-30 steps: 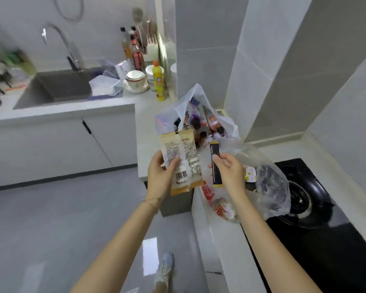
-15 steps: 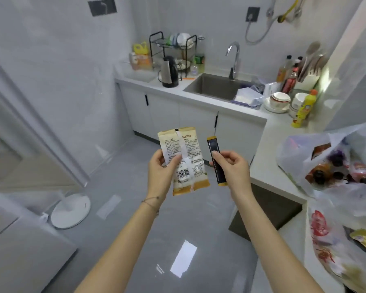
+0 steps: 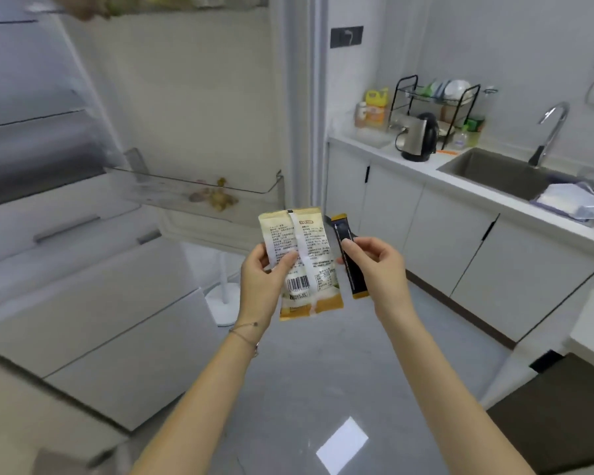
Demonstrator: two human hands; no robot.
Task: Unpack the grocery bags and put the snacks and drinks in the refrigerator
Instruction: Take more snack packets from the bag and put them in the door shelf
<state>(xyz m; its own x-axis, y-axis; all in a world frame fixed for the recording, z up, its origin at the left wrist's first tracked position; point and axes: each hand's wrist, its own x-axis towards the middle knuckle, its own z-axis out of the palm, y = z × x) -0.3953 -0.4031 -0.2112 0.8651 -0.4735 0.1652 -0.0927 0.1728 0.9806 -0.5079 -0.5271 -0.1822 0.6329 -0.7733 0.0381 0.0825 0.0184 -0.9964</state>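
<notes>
At the left of the frame the refrigerator [image 3: 31,149] stands open, its white shelves and drawers blurred. The grocery bags are not in view. Just right of it, at centre left, the clear door shelf [image 3: 254,192] holds a few knobbly brownish pieces [image 3: 220,200], perhaps ginger, with room beside them.

Below and right of that shelf, at the centre of the frame, the left hand [image 3: 261,279] grips a snack packet [image 3: 302,258] by its left edge, thumb across the back and fingers curled behind. The packet is upright with its back to the camera. It is cream with an orange band at the bottom, a vertical seam, fine print and a barcode, and it looks flat and light.

Just beside it, apart so far as can be told, the right hand [image 3: 378,269] pinches a narrow black stick sachet [image 3: 357,284] with gold ends between thumb and fingertips, also upright. Holding one item in each hand, raised before the open door, likely keeps both ready to set down in turn. The door shelf seems the nearest spot.

At the right of the frame the counter carries a kettle [image 3: 417,138], a dish rack [image 3: 436,108] and a sink [image 3: 501,173].
</notes>
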